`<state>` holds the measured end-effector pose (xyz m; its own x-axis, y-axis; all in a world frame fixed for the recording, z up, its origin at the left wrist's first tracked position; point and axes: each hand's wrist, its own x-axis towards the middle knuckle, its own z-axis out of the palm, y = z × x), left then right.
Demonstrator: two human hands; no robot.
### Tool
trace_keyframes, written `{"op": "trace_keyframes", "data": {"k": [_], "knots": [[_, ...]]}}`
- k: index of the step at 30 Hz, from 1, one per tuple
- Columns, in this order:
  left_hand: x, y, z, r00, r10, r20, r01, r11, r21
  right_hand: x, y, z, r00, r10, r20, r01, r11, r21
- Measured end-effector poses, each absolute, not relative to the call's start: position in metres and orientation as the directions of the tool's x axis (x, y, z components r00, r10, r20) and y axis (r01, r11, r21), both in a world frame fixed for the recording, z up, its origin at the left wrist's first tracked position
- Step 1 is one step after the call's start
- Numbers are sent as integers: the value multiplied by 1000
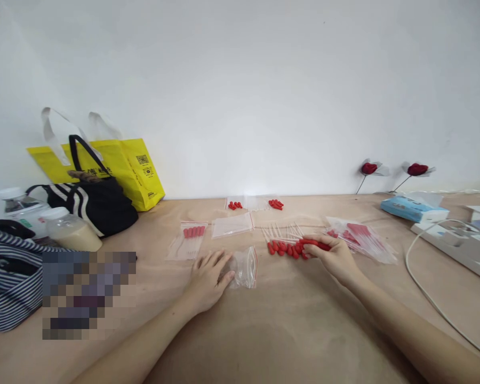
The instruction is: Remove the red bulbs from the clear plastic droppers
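My left hand [208, 281] lies palm down on the table with its fingers apart. Its fingertips touch the edge of a crinkled clear zip bag [246, 268]. Further right, my right hand [336, 260] is closed in a pinch on red-headed sticks [319, 245]; how many is hidden by the fingers. Beside that hand lies a row of similar sticks [282, 247], white stems pointing away and red heads towards me. Past the right hand, a clear bag [378, 250] holds more red-headed pieces. Beyond my left hand is a flat zip bag [187, 242] with several red-headed sticks inside.
Another flat zip bag [232, 225] lies mid-table. Small red pieces [276, 204] rest near the wall. A yellow bag [142, 181], black bag [112, 205] and bottles stand left. Tissues [414, 208], a power strip [456, 250] and its white cable [422, 288] occupy the right.
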<state>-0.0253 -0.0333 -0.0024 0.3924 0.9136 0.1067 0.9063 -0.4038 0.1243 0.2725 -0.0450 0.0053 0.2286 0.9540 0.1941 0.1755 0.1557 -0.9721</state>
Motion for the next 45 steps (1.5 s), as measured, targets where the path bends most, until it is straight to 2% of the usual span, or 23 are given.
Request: {"op": "trace_keyframes", "data": {"k": [2,5,9,13,18,22,28,32,38,42,45], "knots": [[-24,-33,-1,385,918,94,910,-394,126,276,-37,0,308,914,266,252,191,-949],[-23,-34,0,387,917,96,909,-397,125,277,-25,-9,352,829,434,494,229,-839],[-24,-34,0,398,911,106,904,-409,121,269,-17,-14,175,786,593,788,249,-563],[-25,-34,-2,399,910,113,904,-411,120,259,-15,-15,29,798,602,877,269,-397],[-25,-34,-2,401,907,128,902,-416,121,253,-13,-19,-60,808,586,912,283,-297],[-24,-35,-1,397,910,118,904,-410,125,251,-14,-17,-95,835,542,914,288,-284],[-23,-36,1,388,916,97,907,-399,133,249,-19,-12,-124,865,487,893,311,-325],[-24,-35,0,388,917,96,908,-398,129,248,-22,-8,-94,870,483,877,302,-373],[-23,-35,1,388,917,90,909,-397,130,259,-28,13,-8,901,434,888,206,-411],[-22,-36,2,382,920,85,911,-391,135,271,-21,20,81,875,477,876,166,-454],[-21,-37,2,367,929,51,921,-370,122,270,-11,12,103,844,527,900,146,-410]]}}
